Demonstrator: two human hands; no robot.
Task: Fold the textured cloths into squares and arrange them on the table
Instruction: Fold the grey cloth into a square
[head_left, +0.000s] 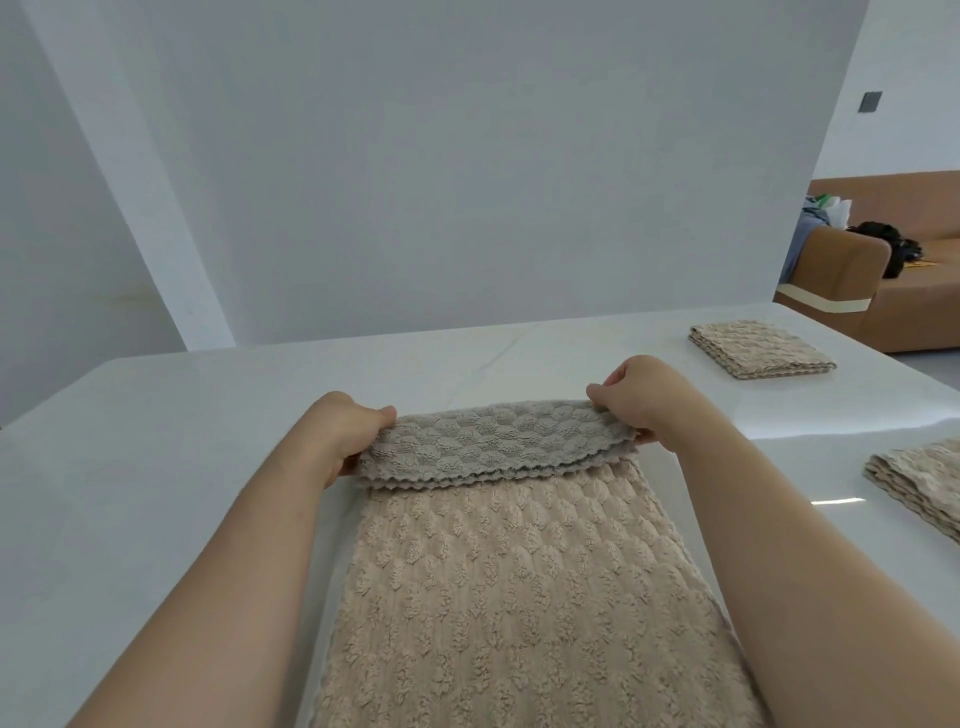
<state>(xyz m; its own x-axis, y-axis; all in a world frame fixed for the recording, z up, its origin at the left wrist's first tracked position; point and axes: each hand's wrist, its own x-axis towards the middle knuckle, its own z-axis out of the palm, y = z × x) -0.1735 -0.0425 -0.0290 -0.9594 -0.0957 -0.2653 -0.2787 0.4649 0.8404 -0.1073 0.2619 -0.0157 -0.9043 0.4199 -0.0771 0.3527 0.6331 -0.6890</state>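
Note:
A long beige textured cloth (519, 597) lies on the white table (156, 467), running from the near edge away from me. Its far end is turned back toward me, showing a greyer underside with a scalloped edge. My left hand (348, 431) pinches the left corner of that turned end. The right corner is pinched by my right hand (644, 400). Both hands hold the flap slightly above the cloth. A folded beige cloth (761, 348) rests at the far right of the table. Another folded cloth (919, 483) sits at the right edge, partly cut off.
A white wall panel stands right behind the table's far edge. Beyond the table at the right is a brown sofa (841, 270) with dark items and bags on it. Bare table surface lies to the left of the cloth.

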